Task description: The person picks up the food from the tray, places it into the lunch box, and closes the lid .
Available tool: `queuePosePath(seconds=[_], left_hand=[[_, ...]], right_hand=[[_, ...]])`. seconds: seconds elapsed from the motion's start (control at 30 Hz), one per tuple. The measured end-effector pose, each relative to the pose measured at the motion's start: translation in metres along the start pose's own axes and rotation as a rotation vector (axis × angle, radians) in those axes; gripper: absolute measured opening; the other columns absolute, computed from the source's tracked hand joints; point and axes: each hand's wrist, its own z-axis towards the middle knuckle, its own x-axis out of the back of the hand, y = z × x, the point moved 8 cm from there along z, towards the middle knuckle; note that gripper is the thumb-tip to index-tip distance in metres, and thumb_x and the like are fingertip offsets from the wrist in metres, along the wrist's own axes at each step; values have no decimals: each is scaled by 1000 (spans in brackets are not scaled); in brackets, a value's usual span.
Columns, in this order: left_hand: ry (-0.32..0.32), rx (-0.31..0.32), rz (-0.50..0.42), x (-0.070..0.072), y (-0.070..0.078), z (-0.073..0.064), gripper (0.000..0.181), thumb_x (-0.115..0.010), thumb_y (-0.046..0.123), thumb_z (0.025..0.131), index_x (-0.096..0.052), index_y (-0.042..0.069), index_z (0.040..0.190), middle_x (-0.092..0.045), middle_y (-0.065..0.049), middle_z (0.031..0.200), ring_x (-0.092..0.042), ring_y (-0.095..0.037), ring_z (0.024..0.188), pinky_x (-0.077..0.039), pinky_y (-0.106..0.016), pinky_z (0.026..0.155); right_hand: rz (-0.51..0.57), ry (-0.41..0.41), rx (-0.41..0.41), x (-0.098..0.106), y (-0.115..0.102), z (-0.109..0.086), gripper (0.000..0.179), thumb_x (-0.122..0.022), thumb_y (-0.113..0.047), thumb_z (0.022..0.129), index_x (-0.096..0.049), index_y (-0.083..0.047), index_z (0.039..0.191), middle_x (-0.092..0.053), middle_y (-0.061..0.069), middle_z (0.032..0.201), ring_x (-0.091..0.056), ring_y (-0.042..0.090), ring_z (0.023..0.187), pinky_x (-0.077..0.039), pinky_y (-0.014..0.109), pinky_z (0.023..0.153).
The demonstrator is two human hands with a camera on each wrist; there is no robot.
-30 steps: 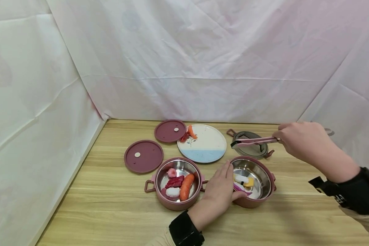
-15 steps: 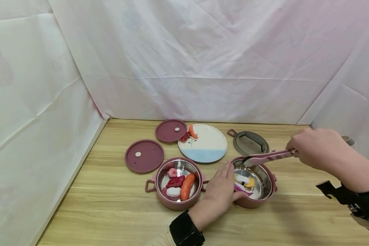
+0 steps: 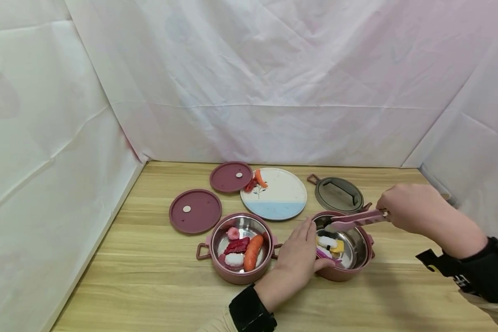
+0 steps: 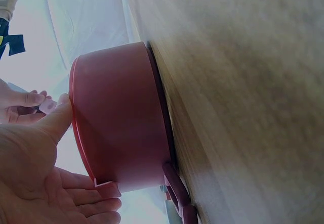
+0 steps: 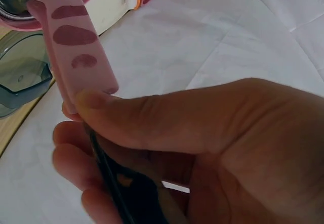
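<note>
My left hand [image 3: 295, 258] rests with straight fingers on the left side of the right-hand dusky-pink steel-lined pot [image 3: 336, 275]. In the left wrist view its thumb [image 4: 62, 107] touches the pot's rim and its fingers reach a small side tab. My right hand [image 3: 415, 208] pinches pink tongs [image 3: 363, 220] by the handle end, and the tips dip inside that pot. Below the tips lie a white-and-black sushi piece [image 3: 327, 241], a yellow piece [image 3: 338, 247] and a purple-edged piece [image 3: 323, 252]. The left hand partly hides these pieces.
Left of this pot, a matching pot [image 3: 235, 278] holds a sausage [image 3: 253, 252], dark red meat slices and other toy food. Behind are two maroon lids [image 3: 195, 211], a plate [image 3: 277, 210] with orange and red pieces, and a grey lid [image 3: 334, 203]. White cloth hangs around.
The tongs moved from above the grey lid, over the pot's back rim, and down into the pot. The left hand and the food pieces have stayed put.
</note>
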Motion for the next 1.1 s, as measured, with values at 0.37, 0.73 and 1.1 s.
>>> queuePosePath(seconds=[0.37, 0.73, 1.1], left_hand=[[-2, -4, 14, 0, 0, 0, 92, -58, 68, 85, -35, 12, 154, -32, -3, 163, -35, -16, 149, -35, -25, 119], [6, -7, 9, 0, 0, 0, 93, -60, 67, 84, -36, 11, 154, -33, -3, 163, -37, -17, 148, -37, -26, 119], [7, 4, -9, 1, -1, -1, 92, -61, 66, 84, -36, 12, 154, -33, -3, 163, -38, -16, 147, -39, -27, 117]], right_hand=[[40, -89, 11, -3, 2, 0, 13, -78, -13, 79, -73, -25, 81, -61, -10, 71, -48, 10, 62, -36, 31, 50], [195, -64, 20, 12, 18, 11, 10, -75, -18, 87, -76, -16, 97, -69, -9, 82, -55, 6, 67, -46, 30, 57], [179, 61, -63, 27, -9, 52, 12, -69, -21, 93, -74, -11, 97, -67, 0, 79, -53, 14, 64, -41, 31, 55]])
